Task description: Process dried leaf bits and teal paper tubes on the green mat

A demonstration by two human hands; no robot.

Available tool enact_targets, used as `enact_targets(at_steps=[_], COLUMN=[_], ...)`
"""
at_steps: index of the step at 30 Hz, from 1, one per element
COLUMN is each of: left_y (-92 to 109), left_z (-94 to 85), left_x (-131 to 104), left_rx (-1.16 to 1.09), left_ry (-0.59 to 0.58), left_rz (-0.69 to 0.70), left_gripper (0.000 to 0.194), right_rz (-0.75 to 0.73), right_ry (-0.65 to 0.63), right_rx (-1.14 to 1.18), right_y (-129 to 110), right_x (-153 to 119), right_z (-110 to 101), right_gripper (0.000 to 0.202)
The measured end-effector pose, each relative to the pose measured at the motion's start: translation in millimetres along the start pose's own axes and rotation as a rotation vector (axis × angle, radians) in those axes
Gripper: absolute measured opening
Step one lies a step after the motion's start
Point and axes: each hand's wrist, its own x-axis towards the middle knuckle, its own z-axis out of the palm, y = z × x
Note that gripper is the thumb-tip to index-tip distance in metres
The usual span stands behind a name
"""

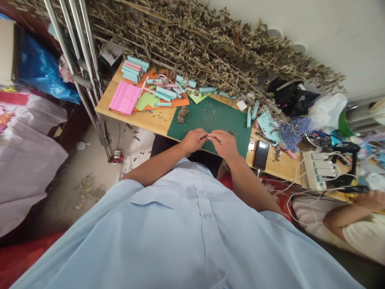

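Observation:
Over the front edge of a green mat (210,116), my left hand (195,140) and my right hand (223,143) meet fingertip to fingertip. Both are closed in a pinch around something small and thin, too small to name. A clump of dried plant matter (182,114) lies on the mat's left part, beyond my left hand. Small dry crumbs are scattered on the mat. Two light blue paper rolls (249,117) rest at the mat's right edge.
Dried leafy stalks (192,44) lie along the back. Paper rolls (167,93) and a pink sheet (124,97) are at the left. A phone (261,155), power strip (313,170) and white cables sit at the right. Metal poles (81,64) stand left; another person's arm (345,214) shows right.

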Motion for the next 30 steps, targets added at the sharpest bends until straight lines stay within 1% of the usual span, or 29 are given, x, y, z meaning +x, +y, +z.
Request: enact_targets(at_steps=[3,5,9,11,14,17,22,27,30], left_y=[-1,-2,-1,-1,-2,-4,-5,-4,-3], left_z=[0.6,0.9,0.7,0.7,1.4,2.3,2.7,1.9,1.2], left_x=[0,0,0,0,-1,-1,-2,-2,-2], left_rx=[0.000,0.007,0.008,0.006,0.012,0.021,0.002,-0.025,-0.024], left_ry=[0.002,0.001,0.013,0.014,0.015,0.019,0.023,0.030,0.029], left_rz=[-0.008,-0.013,0.006,0.014,0.015,0.005,0.026,0.038,0.027], left_gripper=[0.024,0.024,0.025,0.025,0.022,0.022,0.024,0.029,0.034], right_rz=[-0.101,-0.148,-0.160,-0.163,-0.186,-0.168,-0.093,0.030,0.076], right_ry=[-0.018,-0.008,0.110,0.137,0.100,0.057,-0.032,-0.131,-0.177], right_rx=[-0.053,-0.074,-0.068,-0.059,-0.061,-0.100,-0.202,-0.345,-0.395], right_y=[2,2,1,1,1,-2,-16,-34,-40], right_x=[-5,-6,-7,-8,-10,-12,-8,4,12], right_z=[-2,-4,-7,-8,-8,-8,-12,-16,-18], right_gripper=[0.030,0.031,0.029,0.027,0.026,0.027,0.027,0.022,0.019])
